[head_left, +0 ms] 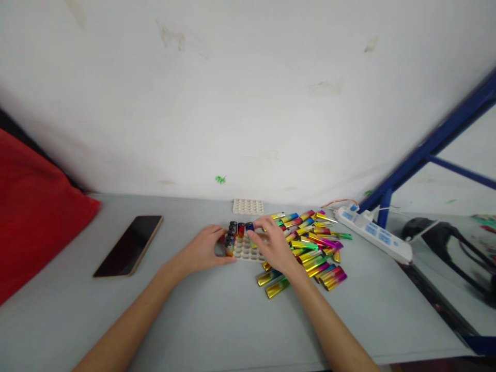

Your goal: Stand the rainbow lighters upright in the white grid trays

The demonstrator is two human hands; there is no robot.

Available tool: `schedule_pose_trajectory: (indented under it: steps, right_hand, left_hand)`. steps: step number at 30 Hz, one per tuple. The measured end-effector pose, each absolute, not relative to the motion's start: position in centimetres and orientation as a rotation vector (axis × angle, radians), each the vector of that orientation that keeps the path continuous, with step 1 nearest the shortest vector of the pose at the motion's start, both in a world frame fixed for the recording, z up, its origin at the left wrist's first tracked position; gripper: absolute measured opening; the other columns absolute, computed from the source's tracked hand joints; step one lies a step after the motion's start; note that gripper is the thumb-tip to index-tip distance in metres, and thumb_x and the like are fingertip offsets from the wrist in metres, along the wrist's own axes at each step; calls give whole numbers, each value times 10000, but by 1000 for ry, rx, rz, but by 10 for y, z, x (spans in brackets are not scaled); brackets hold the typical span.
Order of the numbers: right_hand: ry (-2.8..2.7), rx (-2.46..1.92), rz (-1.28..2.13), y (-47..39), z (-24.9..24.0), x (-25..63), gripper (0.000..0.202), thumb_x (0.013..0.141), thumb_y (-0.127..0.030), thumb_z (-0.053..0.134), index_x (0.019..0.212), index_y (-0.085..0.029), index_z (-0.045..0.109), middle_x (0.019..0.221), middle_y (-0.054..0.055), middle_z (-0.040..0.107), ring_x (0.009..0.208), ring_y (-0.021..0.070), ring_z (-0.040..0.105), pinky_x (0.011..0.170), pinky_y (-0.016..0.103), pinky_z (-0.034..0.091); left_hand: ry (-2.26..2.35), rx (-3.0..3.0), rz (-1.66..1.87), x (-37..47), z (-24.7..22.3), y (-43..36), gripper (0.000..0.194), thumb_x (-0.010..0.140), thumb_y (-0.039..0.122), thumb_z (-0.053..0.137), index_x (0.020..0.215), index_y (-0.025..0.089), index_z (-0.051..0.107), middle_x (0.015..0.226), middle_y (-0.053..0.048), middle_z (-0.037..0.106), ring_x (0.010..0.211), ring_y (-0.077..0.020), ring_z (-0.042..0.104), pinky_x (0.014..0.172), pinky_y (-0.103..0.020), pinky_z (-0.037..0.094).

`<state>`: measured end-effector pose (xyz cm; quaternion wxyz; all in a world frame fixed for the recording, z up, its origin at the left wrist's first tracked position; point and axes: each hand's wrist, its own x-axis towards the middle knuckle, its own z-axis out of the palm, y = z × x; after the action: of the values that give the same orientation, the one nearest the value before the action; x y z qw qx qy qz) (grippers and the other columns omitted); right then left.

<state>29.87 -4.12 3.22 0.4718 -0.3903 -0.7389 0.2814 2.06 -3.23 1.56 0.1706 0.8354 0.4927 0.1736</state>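
Note:
A pale tray with rows of round pockets lies flat on the table. Several shiny metal sleeves with dark hollow tops stand upright along its left side, and a red one stands at its back row. My left hand curves around the tray's left end, thumb at the front corner and fingers behind, steadying it. Between the thumb and fingers of my right hand is an upright blue metal sleeve, over the back of the tray. My right hand partly covers the tray's right side.
A loose pile of two-tone metal sleeves spreads to the right. Behind stands another pale pocketed tray near the wall. A phone and red cloth are left; a white power strip and blue metal frame are right.

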Motion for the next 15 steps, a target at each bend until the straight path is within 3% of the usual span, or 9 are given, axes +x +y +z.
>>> schedule_pose_trajectory:
  steps: [4,7,11,15]
  right_hand:
    - [-1897,-1019,581,-36,25,296,330,1213,-574,723,1123,-261,781,903,43,799,882,267,775,884,383,644]
    - [-1941,-1066,538,-32,15,292,245,1246,-467,684,1263,-241,778,1025,79,875,957,281,836,911,376,652]
    - [-2165,-1191,469,-34,13,287,151,1263,-314,671,1300,-215,778,1092,108,902,989,285,865,890,357,631]
    - [-2345,-1320,282,-40,29,276,185,1260,-357,727,1336,-212,814,1222,158,916,1106,305,870,958,369,621]
  left_hand:
    - [1399,2370,516,20,13,-32,533,836,654,1017,1110,239,823,1203,-127,872,1166,-406,819,1092,-487,647]
    - [1387,2364,533,20,11,-31,516,835,635,1022,1105,245,819,1212,-129,874,1175,-403,818,1104,-489,647]
    - [1368,2358,549,19,11,-29,511,820,635,1023,1085,252,812,1191,-126,880,1148,-397,820,1076,-484,652]
    - [1367,2344,553,17,9,-27,480,822,629,1001,1067,260,813,1173,-121,881,1155,-402,824,1052,-474,653]
